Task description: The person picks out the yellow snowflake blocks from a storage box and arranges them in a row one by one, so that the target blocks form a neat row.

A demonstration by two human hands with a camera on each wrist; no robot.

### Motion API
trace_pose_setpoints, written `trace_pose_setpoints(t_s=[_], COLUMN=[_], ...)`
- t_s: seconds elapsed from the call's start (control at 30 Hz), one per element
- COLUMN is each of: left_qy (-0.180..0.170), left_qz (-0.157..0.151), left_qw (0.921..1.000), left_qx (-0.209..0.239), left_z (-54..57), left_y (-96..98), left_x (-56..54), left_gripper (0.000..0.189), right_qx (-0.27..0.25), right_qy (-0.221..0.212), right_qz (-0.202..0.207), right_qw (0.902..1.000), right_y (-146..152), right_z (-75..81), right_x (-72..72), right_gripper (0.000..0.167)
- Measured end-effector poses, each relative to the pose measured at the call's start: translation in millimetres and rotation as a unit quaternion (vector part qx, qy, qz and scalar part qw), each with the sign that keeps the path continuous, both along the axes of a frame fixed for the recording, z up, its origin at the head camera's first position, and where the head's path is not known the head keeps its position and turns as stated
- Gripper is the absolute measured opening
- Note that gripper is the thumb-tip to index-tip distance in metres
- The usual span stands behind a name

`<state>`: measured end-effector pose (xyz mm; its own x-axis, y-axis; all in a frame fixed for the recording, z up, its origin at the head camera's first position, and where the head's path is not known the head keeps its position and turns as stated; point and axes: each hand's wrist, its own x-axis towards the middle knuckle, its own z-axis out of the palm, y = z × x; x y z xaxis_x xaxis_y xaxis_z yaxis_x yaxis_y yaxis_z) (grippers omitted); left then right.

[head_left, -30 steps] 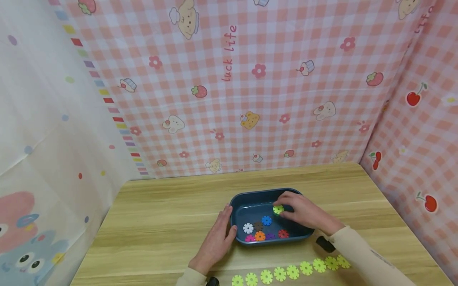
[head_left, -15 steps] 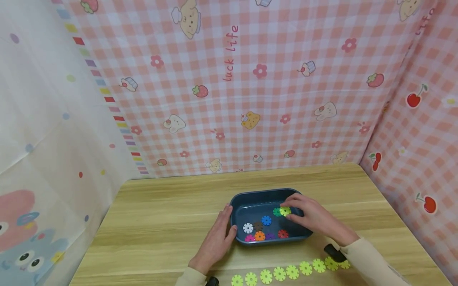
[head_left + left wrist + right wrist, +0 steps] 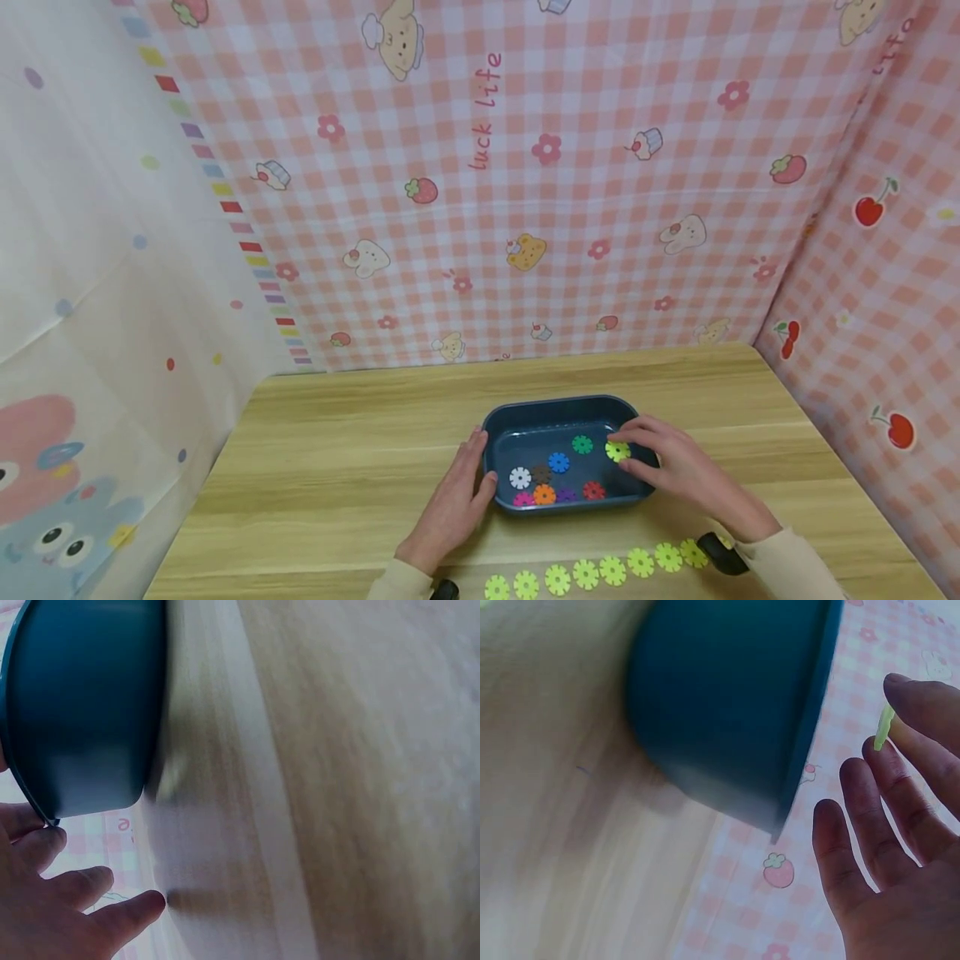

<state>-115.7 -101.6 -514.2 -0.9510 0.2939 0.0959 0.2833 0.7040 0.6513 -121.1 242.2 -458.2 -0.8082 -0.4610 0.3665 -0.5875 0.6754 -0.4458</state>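
My right hand [image 3: 686,471] pinches a yellow-green snowflake disc [image 3: 618,452] between thumb and fingertips, over the right end of a dark blue tray [image 3: 517,448]. In the right wrist view the disc [image 3: 883,727] shows edge-on, above the tray's rim. My left hand [image 3: 453,508] rests along the tray's left end, its fingers straight and touching the rim. Inside the tray lie several discs: a green one [image 3: 582,444], a blue one [image 3: 558,462], a white one [image 3: 520,477], a red one [image 3: 593,490] and an orange one [image 3: 543,495], with brown, pink and purple ones among them.
A row of yellow-green discs [image 3: 586,573] lies on the wooden table [image 3: 337,475] in front of the tray; my right wrist's black camera overlaps its right end. A pink checked cloth [image 3: 480,208] hangs behind the table, with more cloth at both sides.
My right hand has moved right with the yellow-green disc, uncovering the green disc in the tray. My left hand and the tray have stayed put.
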Motion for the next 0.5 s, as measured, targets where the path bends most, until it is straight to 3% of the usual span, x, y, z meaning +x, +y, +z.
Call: trace_pose_setpoints(t_s=[0.5], left_qy=[0.01], left_qz=[0.001], left_qw=[0.9999], left_qx=[0.005], left_z=[-1.0], left_y=[0.5], left_x=[1.2], left_gripper=[0.061], right_qx=[-0.032], right_qy=[0.01], right_qz=[-0.048], right_qw=[0.9983], right_y=[19.4], right_z=[-12.0], right_x=[26.4], right_gripper=[0.031])
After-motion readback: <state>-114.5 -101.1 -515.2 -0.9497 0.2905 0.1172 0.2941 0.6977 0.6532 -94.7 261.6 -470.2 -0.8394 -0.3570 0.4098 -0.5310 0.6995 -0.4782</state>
